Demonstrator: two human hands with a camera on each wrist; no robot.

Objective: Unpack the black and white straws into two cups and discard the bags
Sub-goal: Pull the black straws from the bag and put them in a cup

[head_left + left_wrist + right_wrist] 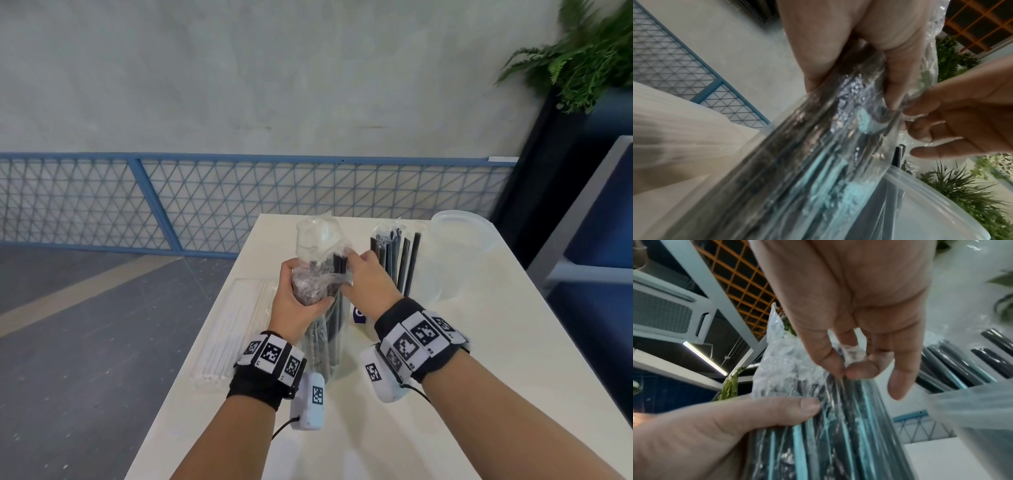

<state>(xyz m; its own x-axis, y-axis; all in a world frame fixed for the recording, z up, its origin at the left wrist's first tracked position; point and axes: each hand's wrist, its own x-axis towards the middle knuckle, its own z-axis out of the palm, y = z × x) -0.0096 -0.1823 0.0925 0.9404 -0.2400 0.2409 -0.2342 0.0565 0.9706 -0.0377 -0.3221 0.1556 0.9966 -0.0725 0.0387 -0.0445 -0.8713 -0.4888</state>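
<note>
A cream surface [445, 394] stands by a grey floor [68, 342] crossed by a tan stripe [85, 291]. Behind it a blue mesh fence [205, 198] runs along the foot of a pale wall [274, 68]. A fern [582, 58] grows from a dark planter [534, 178] at the far right, next to a blue seat with a grey frame [589, 219]. The right wrist view looks up at an orange ceiling grid [740, 280], a white air unit [663, 313] and a lit strip lamp [705, 357].
</note>
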